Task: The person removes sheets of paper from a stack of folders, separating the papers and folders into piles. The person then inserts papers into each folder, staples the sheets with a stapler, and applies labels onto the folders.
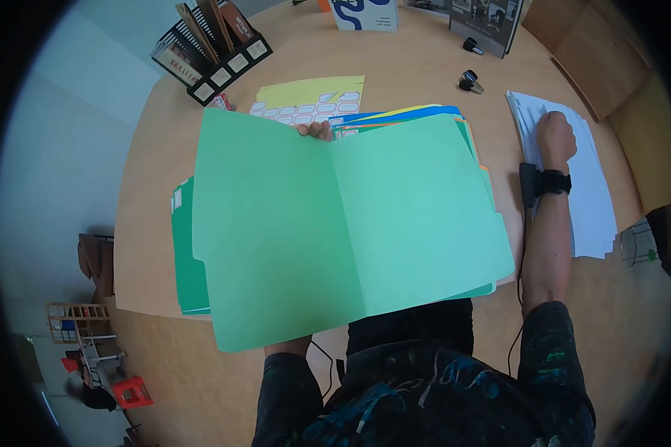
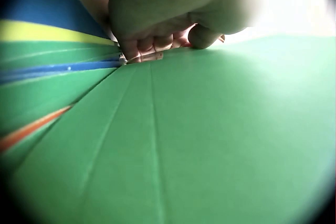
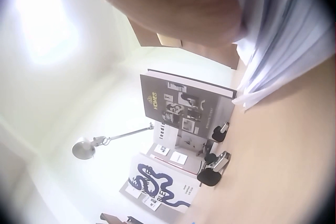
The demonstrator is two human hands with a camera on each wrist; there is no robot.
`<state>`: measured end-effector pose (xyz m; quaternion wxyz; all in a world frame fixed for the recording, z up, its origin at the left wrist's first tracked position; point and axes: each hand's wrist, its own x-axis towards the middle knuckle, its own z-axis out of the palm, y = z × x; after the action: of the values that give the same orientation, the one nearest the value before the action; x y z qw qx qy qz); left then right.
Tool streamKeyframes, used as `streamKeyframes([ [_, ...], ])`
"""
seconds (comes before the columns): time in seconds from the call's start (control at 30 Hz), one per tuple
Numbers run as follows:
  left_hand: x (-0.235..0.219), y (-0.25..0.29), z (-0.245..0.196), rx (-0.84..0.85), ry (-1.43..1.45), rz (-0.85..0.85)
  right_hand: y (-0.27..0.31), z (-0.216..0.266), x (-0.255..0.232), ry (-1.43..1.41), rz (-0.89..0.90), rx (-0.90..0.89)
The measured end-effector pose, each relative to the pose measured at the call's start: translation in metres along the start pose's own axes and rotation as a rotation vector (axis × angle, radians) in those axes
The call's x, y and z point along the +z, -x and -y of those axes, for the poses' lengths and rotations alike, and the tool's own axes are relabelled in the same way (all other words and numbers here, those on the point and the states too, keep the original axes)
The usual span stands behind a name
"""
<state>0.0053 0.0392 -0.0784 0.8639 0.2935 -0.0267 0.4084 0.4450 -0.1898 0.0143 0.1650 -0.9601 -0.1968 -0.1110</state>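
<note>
A light green file folder (image 1: 276,223) lies spread open in front of me, its left flap raised. My left hand (image 1: 315,131) holds that flap from behind, the fingertips curling over the top edge near the fold. In the left wrist view the left hand (image 2: 168,14) bends over the folder's edge (image 2: 210,108). My right hand (image 1: 556,139) is on a stack of white paper (image 1: 589,194) at the right, its fingers tucked under. Those fingertips are hidden, so I cannot tell if they pinch a sheet.
Coloured folders (image 1: 455,112) are piled under the open one, with more green folders (image 1: 186,253) at the left. Behind are label sheets (image 1: 306,112), a black book rack (image 1: 231,71), binder clips (image 1: 470,82) and upright books (image 1: 484,26).
</note>
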Motion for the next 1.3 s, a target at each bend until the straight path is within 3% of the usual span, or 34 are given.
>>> streamKeyframes([
  [0.23, -0.002, 0.005, 0.007, 0.031, -0.026, -0.009, -0.005, -0.004, -0.001, -0.126, -0.106, -0.014],
  [0.37, -0.002, 0.008, 0.013, 0.069, -0.030, -0.012, 0.018, 0.024, -0.039, -0.210, -0.249, -0.109],
  [0.43, -0.001, 0.010, 0.011, 0.101, -0.037, -0.015, 0.031, 0.037, -0.049, -0.558, -0.529, -0.456],
  [0.47, -0.002, 0.011, 0.009, 0.118, -0.042, -0.018, 0.039, 0.044, -0.056, -0.564, -0.530, -0.474],
  [0.53, -0.002, 0.013, 0.005, 0.153, -0.054, -0.023, 0.058, 0.055, -0.068, -0.950, -0.314, -0.692],
  [0.63, -0.003, 0.016, 0.004, 0.197, -0.066, -0.036, 0.079, 0.055, -0.071, -1.155, 0.326, -0.907],
  [0.7, -0.004, 0.019, 0.009, 0.224, -0.063, -0.048, 0.098, 0.064, -0.083, -1.083, 0.813, -0.993],
  [0.83, -0.005, 0.023, 0.022, 0.265, -0.055, -0.067, 0.122, 0.079, -0.084, -0.779, 1.337, -1.120],
  [0.87, -0.005, 0.024, 0.024, 0.274, -0.054, -0.072, 0.124, 0.078, -0.081, -0.766, 1.341, -1.126],
  [0.93, -0.005, 0.027, 0.028, 0.290, -0.056, -0.082, 0.125, 0.077, -0.076, -0.732, 1.645, -1.257],
  [1.03, -0.004, 0.031, 0.032, 0.309, -0.061, -0.098, 0.122, 0.079, -0.080, -0.898, 1.535, -1.121],
  [1.1, -0.003, 0.034, 0.036, 0.314, -0.065, -0.108, 0.112, 0.076, -0.064, -0.811, 1.498, -1.035],
  [1.17, -0.001, 0.036, 0.040, 0.316, -0.070, -0.117, 0.119, 0.075, -0.056, -0.496, 0.706, -1.242],
  [1.2, 0.000, 0.037, 0.041, 0.316, -0.074, -0.122, 0.116, 0.076, -0.048, -0.265, 0.849, -1.149],
  [1.3, 0.002, 0.045, 0.046, 0.302, -0.088, -0.146, 0.122, 0.072, -0.032, -0.192, 0.751, -1.248],
])
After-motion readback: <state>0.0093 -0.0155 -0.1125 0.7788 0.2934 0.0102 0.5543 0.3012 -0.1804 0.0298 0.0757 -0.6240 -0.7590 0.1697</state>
